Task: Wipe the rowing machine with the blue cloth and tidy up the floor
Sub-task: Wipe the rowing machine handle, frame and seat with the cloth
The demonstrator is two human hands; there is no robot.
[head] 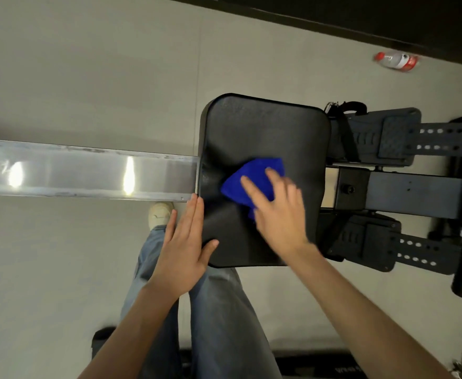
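The rowing machine's black padded seat [262, 127] sits in the middle of the view on a shiny metal rail [87, 170] that runs off to the left. My right hand [276, 212] presses the blue cloth [254, 173] flat onto the seat's middle, fingers spread over it. My left hand [183, 244] lies flat with straight fingers against the seat's near-left edge, thumb on the seat top. Two black footplates [388, 135] with straps lie to the right of the seat.
A plastic bottle [396, 61] with a red cap and red label lies on the pale floor at the far right, near a dark wall base. My jeans leg and pale shoe [160, 214] stand just below the rail. A dark object lies at the bottom edge.
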